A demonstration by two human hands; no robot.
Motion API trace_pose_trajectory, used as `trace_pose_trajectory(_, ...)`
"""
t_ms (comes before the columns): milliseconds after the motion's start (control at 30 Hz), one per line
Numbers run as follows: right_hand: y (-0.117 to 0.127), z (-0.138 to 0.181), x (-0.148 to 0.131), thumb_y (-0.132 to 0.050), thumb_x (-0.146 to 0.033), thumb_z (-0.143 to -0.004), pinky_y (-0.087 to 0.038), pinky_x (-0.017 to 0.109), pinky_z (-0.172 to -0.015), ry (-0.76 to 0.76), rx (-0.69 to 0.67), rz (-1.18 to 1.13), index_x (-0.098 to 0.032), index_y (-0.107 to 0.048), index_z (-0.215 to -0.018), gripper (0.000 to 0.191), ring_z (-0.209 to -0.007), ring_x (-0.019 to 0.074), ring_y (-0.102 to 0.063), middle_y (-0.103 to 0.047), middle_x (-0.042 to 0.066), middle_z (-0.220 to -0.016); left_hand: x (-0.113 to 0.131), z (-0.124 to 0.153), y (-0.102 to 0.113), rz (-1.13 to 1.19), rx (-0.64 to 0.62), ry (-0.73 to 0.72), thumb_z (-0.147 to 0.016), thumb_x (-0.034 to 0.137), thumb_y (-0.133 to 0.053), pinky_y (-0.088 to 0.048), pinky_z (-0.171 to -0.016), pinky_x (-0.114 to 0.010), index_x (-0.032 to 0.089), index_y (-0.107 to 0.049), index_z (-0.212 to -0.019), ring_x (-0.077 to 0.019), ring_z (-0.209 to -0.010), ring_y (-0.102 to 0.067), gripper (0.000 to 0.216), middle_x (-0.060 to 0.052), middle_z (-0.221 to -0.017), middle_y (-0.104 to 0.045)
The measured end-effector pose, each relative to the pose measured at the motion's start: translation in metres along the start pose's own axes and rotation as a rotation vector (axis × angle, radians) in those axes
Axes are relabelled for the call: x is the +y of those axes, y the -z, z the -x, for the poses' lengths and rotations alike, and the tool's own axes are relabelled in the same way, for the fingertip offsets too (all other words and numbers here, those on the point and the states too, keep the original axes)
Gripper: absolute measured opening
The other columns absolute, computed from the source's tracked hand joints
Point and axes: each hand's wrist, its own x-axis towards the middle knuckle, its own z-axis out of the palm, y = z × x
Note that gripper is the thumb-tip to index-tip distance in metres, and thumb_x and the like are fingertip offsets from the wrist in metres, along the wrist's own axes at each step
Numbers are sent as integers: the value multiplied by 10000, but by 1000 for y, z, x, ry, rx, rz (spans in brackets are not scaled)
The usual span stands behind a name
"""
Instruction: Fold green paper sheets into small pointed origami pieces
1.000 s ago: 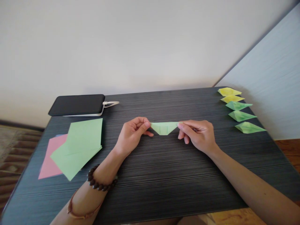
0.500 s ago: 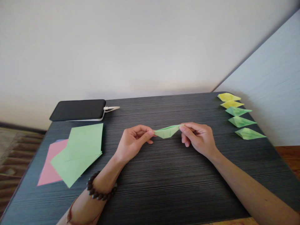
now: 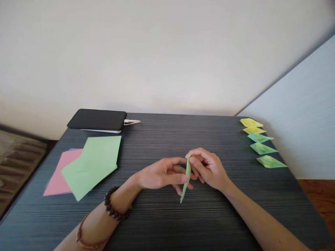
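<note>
A folded light-green paper piece (image 3: 186, 181) stands almost on end above the dark table (image 3: 167, 216), seen edge-on, with its lower tip pointing down. My right hand (image 3: 208, 169) pinches its upper end. My left hand (image 3: 163, 173), with a bead bracelet at the wrist, has its fingers spread and its fingertips against the middle of the piece. Both hands meet near the middle of the table.
Flat green sheets (image 3: 92, 162) lie over a pink sheet (image 3: 60, 172) at the left. A black phone (image 3: 98, 119) with a white cable lies at the back left. Several folded yellow and green paper pieces (image 3: 260, 148) line the right edge beside a pale wall panel.
The green piece was held level between both hands by its two ends. It has turned to stand nearly upright, and the hands have come together. The camera view has shifted too.
</note>
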Motion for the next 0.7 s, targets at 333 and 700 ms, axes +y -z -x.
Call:
trace_pose_trajectory(333, -3, -1, 5, -633, -319, -817, -449, 205, -455, -34, 1, -32, -225, -478, -1067, 308, -485, 77, -540, -538, -61, -662, -3, -6, -2, -56, 222, -151, -791, 233, -677, -543, -694, -259, 170, -569, -1143, -179, -904, -663, 374, -91, -1001, -690)
trace_pose_trajectory(700, -3, 1, 4, -572, -269, -849, -468, 225, -486, 97, 103, 181, -207, -515, -1030, 199, -467, 91, -549, -578, -54, -599, -5, -6, -3, -154, 349, -176, -815, 203, -635, -536, -699, -258, 155, -539, -1198, -175, -912, -653, 398, -108, -1081, -668)
